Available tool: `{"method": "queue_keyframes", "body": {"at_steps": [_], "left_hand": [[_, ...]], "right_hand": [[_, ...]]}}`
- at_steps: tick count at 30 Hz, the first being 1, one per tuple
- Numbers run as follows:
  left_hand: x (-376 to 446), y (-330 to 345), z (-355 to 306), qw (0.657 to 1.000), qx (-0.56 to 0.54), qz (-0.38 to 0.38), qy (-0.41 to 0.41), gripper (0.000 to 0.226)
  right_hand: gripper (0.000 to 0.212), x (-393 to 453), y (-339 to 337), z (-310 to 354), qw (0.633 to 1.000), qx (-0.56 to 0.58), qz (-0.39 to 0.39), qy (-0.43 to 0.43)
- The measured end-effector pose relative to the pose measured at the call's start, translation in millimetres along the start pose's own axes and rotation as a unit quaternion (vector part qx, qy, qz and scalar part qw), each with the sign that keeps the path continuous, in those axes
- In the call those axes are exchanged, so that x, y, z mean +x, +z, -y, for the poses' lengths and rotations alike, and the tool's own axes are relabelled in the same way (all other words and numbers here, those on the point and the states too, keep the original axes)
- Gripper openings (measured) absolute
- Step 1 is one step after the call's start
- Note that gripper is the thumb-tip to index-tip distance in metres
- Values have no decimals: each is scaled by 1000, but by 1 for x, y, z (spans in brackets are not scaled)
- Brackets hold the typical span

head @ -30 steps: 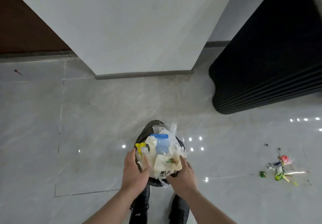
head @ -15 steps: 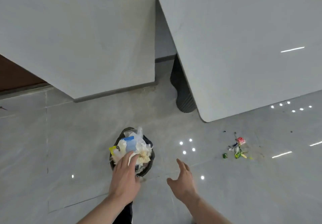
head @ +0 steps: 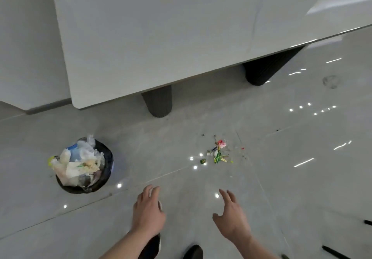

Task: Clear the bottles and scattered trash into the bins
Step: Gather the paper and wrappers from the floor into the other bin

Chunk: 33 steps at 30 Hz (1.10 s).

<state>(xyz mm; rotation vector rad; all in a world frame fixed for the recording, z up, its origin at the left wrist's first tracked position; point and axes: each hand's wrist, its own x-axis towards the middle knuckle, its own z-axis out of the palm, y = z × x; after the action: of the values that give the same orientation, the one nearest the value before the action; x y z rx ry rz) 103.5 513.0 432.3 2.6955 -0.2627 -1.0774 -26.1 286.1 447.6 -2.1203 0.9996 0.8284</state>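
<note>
**Ana:** On the glossy grey floor, ahead and a little to the right of the person, lay the scattered trash (head: 218, 153): a small loose cluster of bright scraps, one red-and-white wrapper, green and yellow slivers, and dark crumbs strewn around it. No bottle stood out among the floor scraps.

**Ben:** And the bin?

**Ana:** Well apart to the left stood a round black bin (head: 104, 170), heaped above its rim with white paper, clear plastic and something blue. It sat near a dark ribbed leg of the pale worktop (head: 181, 37).

**Ben:** What were the hands doing?

**Ana:** Both hung low in front of the person, holding nothing. The left hand (head: 148, 213) had its fingers loosely extended; the right hand (head: 231, 216) was spread, thumb out, angled toward the scraps.

**Ben:** How should the pickup go?

**Ana:** My judgement: crouch close, sweep the pieces together into one pile, then pinch up the larger wrappers first. The slivers looked thin and flat, so they would likely need a fingertip scrape. The bin was overfull, so anything added would need pressing down or it might slide off.
</note>
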Motion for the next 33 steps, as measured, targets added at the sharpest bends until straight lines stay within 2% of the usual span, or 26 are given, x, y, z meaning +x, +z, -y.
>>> {"method": "queue_keyframes", "body": {"at_steps": [3, 8, 13, 17, 21, 24, 30, 33], "left_hand": [[3, 23, -39, 999, -17, 26, 9, 69], [54, 57, -87, 999, -14, 45, 16, 66], [102, 100, -133, 999, -17, 41, -11, 64], [136, 144, -170, 998, -33, 18, -48, 63], [172, 202, -194, 996, -52, -20, -72, 63], [195, 250, -203, 994, -59, -20, -85, 65], [264, 326, -204, 997, -51, -46, -42, 72], [295, 357, -197, 994, -68, -65, -56, 73]], "right_hand": [[86, 19, -30, -45, 1000, -11, -3, 28], [88, 78, -66, -88, 999, -10, -24, 19], [89, 151, -94, -120, 999, -35, -11, -3], [90, 219, -104, -147, 996, -64, 13, -61], [90, 288, -99, -180, 988, -110, 29, -105], [92, 328, -89, -204, 984, -127, 28, -120], [96, 412, -55, -232, 976, -148, 8, -161], [97, 455, -32, -236, 968, -169, -2, -185]]}}
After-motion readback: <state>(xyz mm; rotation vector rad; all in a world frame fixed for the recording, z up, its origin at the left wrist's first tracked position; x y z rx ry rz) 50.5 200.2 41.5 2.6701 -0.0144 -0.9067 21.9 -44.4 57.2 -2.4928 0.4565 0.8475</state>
